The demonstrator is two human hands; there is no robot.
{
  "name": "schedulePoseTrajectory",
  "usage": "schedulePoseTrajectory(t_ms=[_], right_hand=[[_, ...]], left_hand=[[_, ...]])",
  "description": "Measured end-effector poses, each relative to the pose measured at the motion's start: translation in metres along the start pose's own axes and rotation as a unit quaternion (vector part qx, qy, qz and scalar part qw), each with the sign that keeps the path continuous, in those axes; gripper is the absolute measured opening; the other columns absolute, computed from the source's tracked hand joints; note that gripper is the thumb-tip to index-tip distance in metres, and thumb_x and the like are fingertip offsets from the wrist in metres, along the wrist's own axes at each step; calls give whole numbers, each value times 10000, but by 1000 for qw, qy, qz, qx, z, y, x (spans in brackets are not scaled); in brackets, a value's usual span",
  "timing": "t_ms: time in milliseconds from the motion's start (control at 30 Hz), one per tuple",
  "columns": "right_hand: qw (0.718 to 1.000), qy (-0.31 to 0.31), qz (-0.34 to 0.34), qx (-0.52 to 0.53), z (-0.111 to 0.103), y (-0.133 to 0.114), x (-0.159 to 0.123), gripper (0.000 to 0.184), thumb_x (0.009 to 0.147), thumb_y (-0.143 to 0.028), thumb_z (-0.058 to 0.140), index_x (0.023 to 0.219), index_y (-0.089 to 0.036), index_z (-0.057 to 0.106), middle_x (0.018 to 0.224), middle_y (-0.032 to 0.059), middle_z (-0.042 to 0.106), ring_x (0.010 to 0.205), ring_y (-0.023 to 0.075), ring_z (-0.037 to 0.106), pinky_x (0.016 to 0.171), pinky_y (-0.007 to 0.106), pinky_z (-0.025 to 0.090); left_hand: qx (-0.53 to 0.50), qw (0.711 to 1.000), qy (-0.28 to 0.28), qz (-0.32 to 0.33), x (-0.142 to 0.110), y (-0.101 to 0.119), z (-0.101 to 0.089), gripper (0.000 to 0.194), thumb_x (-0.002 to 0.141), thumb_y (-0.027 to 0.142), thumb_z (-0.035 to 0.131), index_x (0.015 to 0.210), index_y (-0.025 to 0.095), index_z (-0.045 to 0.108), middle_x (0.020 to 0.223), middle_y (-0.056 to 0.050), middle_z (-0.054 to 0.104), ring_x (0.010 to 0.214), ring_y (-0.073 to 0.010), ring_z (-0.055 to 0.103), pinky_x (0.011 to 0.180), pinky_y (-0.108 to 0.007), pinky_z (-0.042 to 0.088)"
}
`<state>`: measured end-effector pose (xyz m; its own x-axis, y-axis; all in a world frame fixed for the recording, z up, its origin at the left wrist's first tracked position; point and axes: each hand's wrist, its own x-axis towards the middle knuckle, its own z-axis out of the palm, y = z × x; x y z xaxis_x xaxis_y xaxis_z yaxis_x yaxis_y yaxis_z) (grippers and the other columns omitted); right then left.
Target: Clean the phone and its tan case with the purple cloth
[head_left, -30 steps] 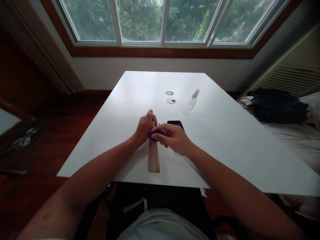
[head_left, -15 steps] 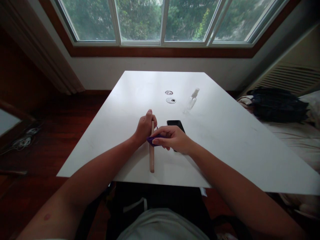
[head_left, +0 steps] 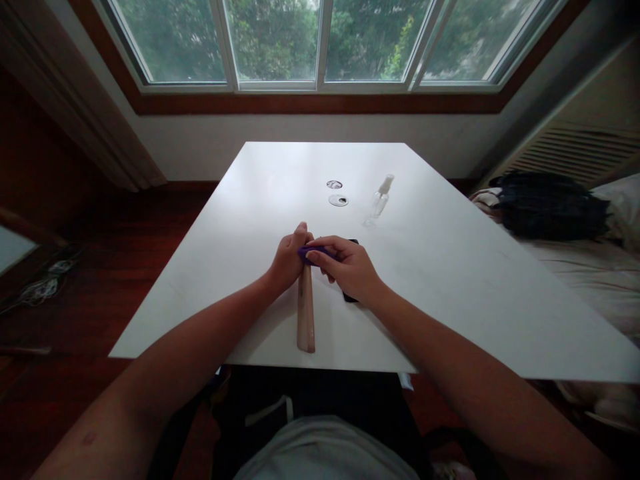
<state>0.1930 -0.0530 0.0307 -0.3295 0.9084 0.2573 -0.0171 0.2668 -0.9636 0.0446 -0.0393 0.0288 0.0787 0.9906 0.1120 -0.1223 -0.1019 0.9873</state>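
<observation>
- Grips a long tan wooden piece (head_left: 306,313) near its far end with the left hand (head_left: 290,257), closing the fingers round it and pointing the thumb away from the body.
- Pinches a bunched purple cloth (head_left: 304,254) between the thumb and fingers of the right hand (head_left: 350,263), pressing it against the wooden piece right beside the left hand.
- Leaves most of the wooden piece bare on the body side of both hands, running back toward the near edge of the tabletop (head_left: 450,300); cannot tell for sure whether its near end touches the surface.
- Brings both hands close together over the tabletop, reaching the right across to the left.
- Partly covers a black phone (head_left: 351,298) with the right hand, showing only a little of it at the far and near sides of that hand.
- Has a clear spray bottle (head_left: 381,200) beyond the right hand and a bit to its right, well apart from the fingers.
- Has two round discs (head_left: 339,200) beyond both hands, near each other and left of the spray bottle.
- Shows a dark bundle (head_left: 550,205) on pale bedding (head_left: 575,267), far to the right of the right hand.
</observation>
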Motion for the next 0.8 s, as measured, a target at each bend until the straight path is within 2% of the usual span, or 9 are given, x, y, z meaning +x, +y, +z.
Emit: schedulePoseTrajectory(t_ms=[100,200,433,667,800], right_hand=[[999,41,4,2,-3,5,3,375,836,-480,810,1083,-203,758,588,-59,597,437,76,485,402,207,371],[999,33,11,16,-4,6,4,375,833,-482,810,1075,-201,754,582,-60,595,443,82,496,403,205,392],[996,-83,13,17,0,1,-2,343,824,-442,827,1059,-200,762,595,-44,623,463,85,516,410,196,415],[972,-228,55,28,3,-12,-7,354,809,-437,837,1012,-162,745,630,-24,669,499,94,592,455,199,511],[963,-257,73,42,4,-13,-7,365,819,-450,824,1010,-156,720,617,-30,668,493,93,600,457,195,521]], left_hand=[[-5,1000,14,-5,1,-3,1,607,1001,631,402,603,190,526,531,-15,555,520,-135,520,551,-283,427],[3,1000,30,-6,2,-3,-2,595,1010,612,399,609,190,522,538,-9,546,524,-132,505,558,-283,425],[40,998,54,8,4,1,-7,635,1035,574,339,544,199,485,515,-6,486,518,-127,471,550,-282,394],[65,995,65,-37,16,-10,-11,660,1014,652,348,547,207,487,490,1,478,465,-119,432,519,-285,374],[95,993,61,-32,20,-18,-13,653,990,687,377,571,205,513,492,3,491,465,-126,450,522,-290,371]])
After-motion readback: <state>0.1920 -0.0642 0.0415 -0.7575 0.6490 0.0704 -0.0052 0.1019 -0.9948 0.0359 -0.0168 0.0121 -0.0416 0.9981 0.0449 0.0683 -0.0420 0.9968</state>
